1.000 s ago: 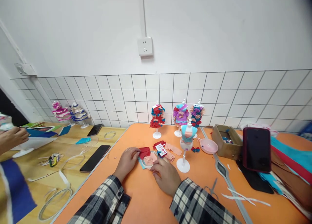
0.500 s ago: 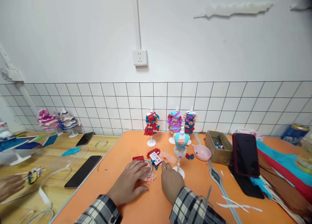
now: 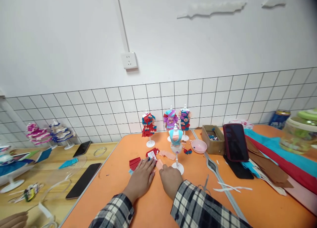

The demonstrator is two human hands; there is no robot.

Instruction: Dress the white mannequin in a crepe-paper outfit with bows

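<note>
The left hand (image 3: 141,179) is laid palm down on the orange table (image 3: 148,208), its fingers extended and not closed; whatever is covered by the palm cannot be made out. Its fingertips are placed at the lower edge of a red-and-white label card (image 3: 152,155), which is set over red fabric (image 3: 156,151). A pleated red fabric piece (image 3: 134,163) is seen just beside the left fingers, with a light-blue scrap (image 3: 130,171) partly covered by it. The right hand (image 3: 170,181) is curled, knuckles up, fingertips hidden; whether anything is gripped cannot be determined. A short peach fabric piece (image 3: 159,164) is located between the hands, and a longer peach strip (image 3: 167,155) is spread beyond it. A miniature mannequin (image 3: 176,139) in a light-blue and peach top is stood upright just past the right hand. A red-and-teal bow (image 3: 187,151) is noted near its stand, with a pink dish (image 3: 199,146) positioned farther right. Scissors (image 3: 205,185) are found near the right sleeve (image 3: 198,205).
</note>
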